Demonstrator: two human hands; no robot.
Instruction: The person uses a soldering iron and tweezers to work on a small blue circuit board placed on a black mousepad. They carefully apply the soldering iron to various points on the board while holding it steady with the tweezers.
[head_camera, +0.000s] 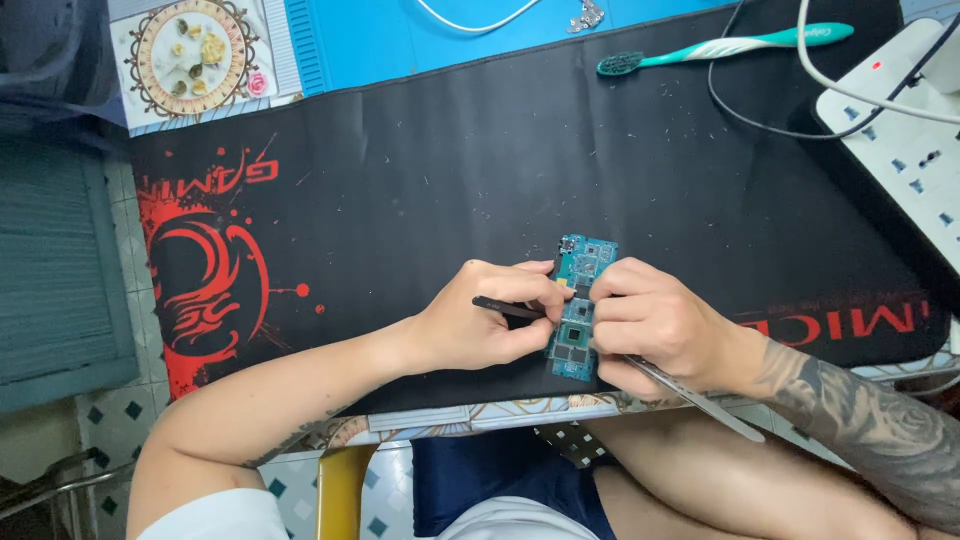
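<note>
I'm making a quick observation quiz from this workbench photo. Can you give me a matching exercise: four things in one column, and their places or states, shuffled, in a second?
Things:
1. circuit board
2. toothbrush
3. power strip
4. black tool

Places or states:
A. at the right edge, with a cable plugged in
B. gripped in the left hand
C. lying at the top of the black mat, apart from both hands
D. held between both hands, the right hand on its right side

Pairs: 1-D, 2-C, 3-A, 4-B
</note>
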